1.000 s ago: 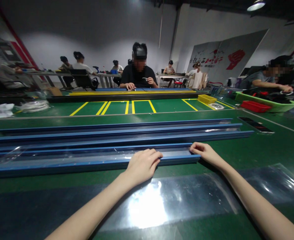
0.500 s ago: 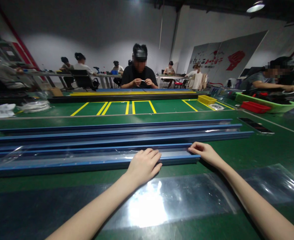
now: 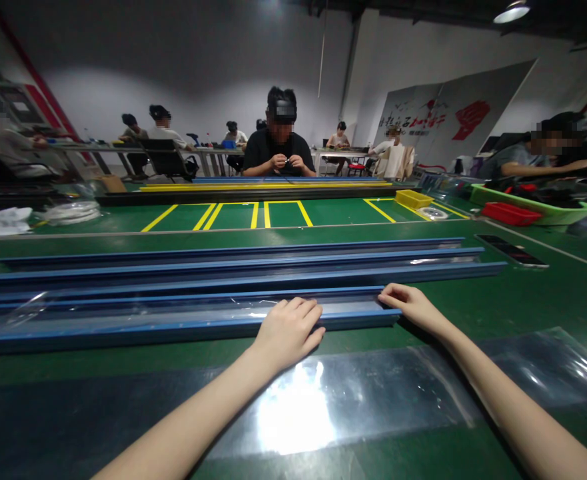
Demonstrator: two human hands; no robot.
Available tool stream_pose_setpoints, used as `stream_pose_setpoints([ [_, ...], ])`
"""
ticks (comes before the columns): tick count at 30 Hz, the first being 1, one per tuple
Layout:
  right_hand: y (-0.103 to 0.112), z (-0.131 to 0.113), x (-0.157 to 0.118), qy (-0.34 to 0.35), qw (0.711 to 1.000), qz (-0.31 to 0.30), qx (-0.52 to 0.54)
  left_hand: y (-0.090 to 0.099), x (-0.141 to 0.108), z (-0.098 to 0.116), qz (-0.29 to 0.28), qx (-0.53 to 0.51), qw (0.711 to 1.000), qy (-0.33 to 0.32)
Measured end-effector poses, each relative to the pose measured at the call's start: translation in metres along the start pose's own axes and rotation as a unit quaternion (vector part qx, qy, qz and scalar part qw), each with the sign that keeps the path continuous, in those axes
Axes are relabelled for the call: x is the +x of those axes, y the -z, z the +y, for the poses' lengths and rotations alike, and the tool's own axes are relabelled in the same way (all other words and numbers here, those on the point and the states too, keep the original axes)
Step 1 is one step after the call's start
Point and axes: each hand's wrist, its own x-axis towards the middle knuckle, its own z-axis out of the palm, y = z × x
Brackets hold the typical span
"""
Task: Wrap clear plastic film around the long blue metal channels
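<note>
Nearest me, a long blue channel (image 3: 173,328) lies across the green table, with clear film (image 3: 253,308) inside it. My left hand (image 3: 289,330) rests over the channel near its right part, fingers bent together over the film and front edge; what they grip, if anything, is hidden. At the channel's right end is my right hand (image 3: 407,303), thumb and fingers pinched at the end of the film. More blue channels (image 3: 233,270) lie behind, side by side. A wide clear plastic sheet (image 3: 373,393) lies flat under my forearms, reflecting light.
A phone (image 3: 512,251) lies at the right. Farther back are a yellow tray (image 3: 413,199), a red tray (image 3: 510,213), a green bin (image 3: 563,212), coiled white material (image 3: 70,212) and long black and yellow strips (image 3: 263,188). A person (image 3: 279,143) sits opposite; others sit around.
My hands have barely moved. The person opposite has shifted their fingers, and the person at the right has reached farther right.
</note>
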Motion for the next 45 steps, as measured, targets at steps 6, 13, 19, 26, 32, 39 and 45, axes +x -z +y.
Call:
stream_pose_setpoints([
  [6,0.000,0.003,0.001,-0.010,0.999,0.021,0.043,-0.003,-0.001,-0.002,0.002,0.044,0.999,-0.020],
  [13,0.001,0.012,0.004,-0.045,0.997,0.022,0.063,-0.005,-0.001,-0.003,0.024,0.078,0.996,-0.031],
  [19,0.003,0.013,0.005,-0.054,0.996,0.017,0.074,-0.005,0.000,-0.002,0.028,0.080,0.996,-0.032],
  [26,0.005,0.005,0.008,-0.083,0.991,0.011,0.102,-0.005,0.000,-0.002,0.032,0.072,0.996,-0.031],
  [32,0.004,-0.010,0.011,-0.086,0.988,0.122,0.043,-0.006,0.000,-0.003,0.038,0.068,0.996,-0.033],
  [39,-0.023,-0.066,-0.001,0.027,0.953,0.276,-0.119,-0.008,-0.001,-0.002,0.047,0.062,0.996,-0.030],
  [45,-0.071,-0.099,-0.009,0.189,0.894,0.124,-0.387,-0.009,-0.001,-0.001,0.072,0.071,0.995,-0.012],
])
